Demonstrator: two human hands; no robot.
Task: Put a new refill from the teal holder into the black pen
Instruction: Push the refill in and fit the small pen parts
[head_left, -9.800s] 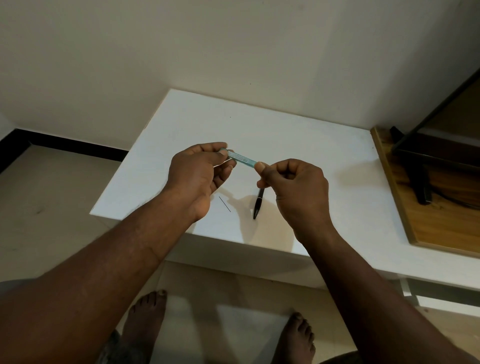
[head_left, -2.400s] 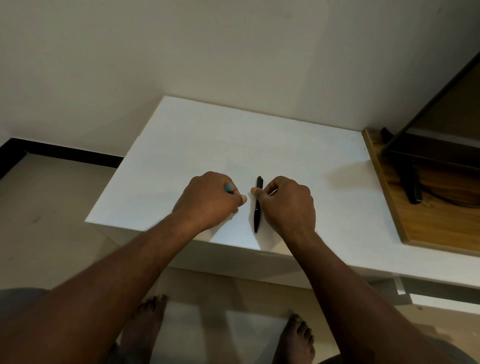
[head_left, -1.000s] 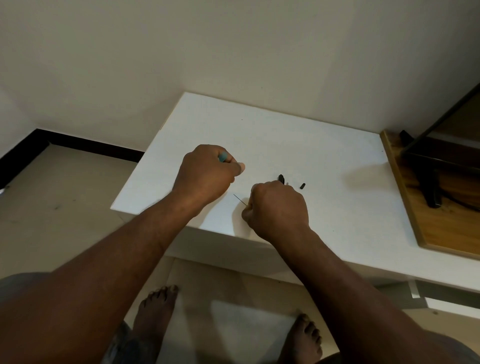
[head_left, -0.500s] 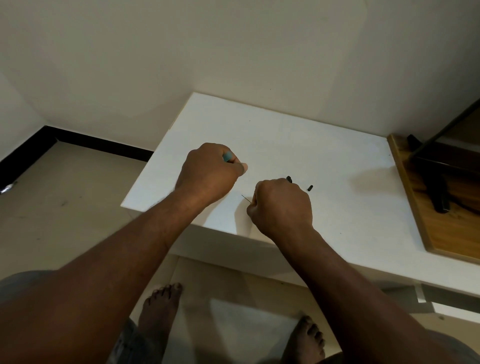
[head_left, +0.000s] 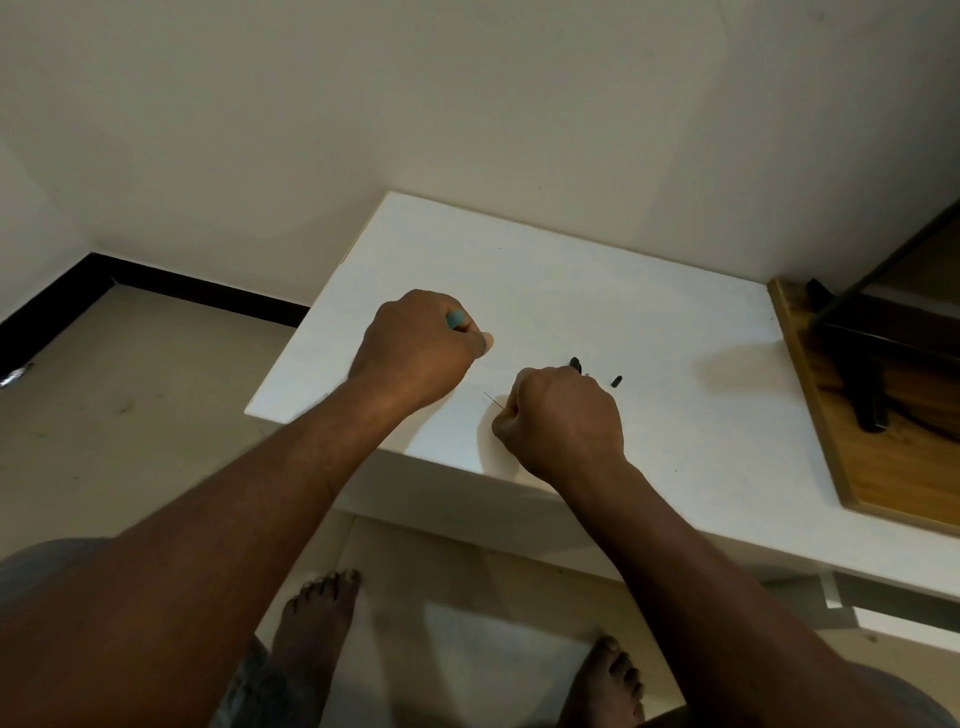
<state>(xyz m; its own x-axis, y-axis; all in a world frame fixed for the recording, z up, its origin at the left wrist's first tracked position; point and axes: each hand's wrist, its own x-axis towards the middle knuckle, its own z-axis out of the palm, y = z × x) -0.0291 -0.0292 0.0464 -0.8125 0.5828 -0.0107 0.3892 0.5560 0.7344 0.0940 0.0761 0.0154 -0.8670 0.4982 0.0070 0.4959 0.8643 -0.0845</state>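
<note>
My left hand (head_left: 421, 348) is curled round the teal holder (head_left: 456, 318), of which only the end shows between the fingers. My right hand (head_left: 563, 415) is closed near the table's front edge, with the top of the black pen (head_left: 574, 363) sticking out beyond its knuckles. A thin dark refill (head_left: 493, 401) lies on the white table (head_left: 597, 291), its near end at my right hand's fingers. A small black pen piece (head_left: 616, 381) lies on the table just right of the pen. Most of the pen and holder is hidden in my fists.
A wooden board (head_left: 878, 467) carries a black monitor stand (head_left: 862, 374) at the right edge of the table. The floor drops away left of the table. My bare feet (head_left: 317, 618) stand below the front edge.
Over the last second both hands kept their grips and hardly shifted. Earlier the pen lay whole on the table; now my right hand holds it and a small black piece lies beside it.
</note>
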